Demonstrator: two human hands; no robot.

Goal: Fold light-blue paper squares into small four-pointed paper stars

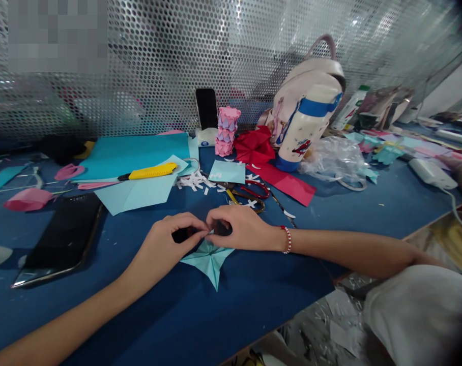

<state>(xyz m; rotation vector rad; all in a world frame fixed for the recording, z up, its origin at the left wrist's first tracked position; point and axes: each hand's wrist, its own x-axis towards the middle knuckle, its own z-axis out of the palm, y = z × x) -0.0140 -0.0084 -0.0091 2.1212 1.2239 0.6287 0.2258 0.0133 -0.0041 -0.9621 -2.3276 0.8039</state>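
A light blue folded paper piece [210, 260] with pointed corners lies on the blue tabletop [200, 315] in front of me. My left hand [170, 243] pinches its upper edge with curled fingers. My right hand [243, 227], a beaded bracelet on its wrist, meets the left one and pinches the same top edge. Both hands press the paper against the table. The part of the paper under the fingers is hidden.
A black phone [61, 239] lies at the left. Behind the hands lie light blue sheets [139, 193], a yellow utility knife [149, 172], scissors [250, 193], white paper scraps, red paper [288, 184], a pink folded tower [226, 131] and a bottle [311, 127]. A perforated metal screen stands at the back.
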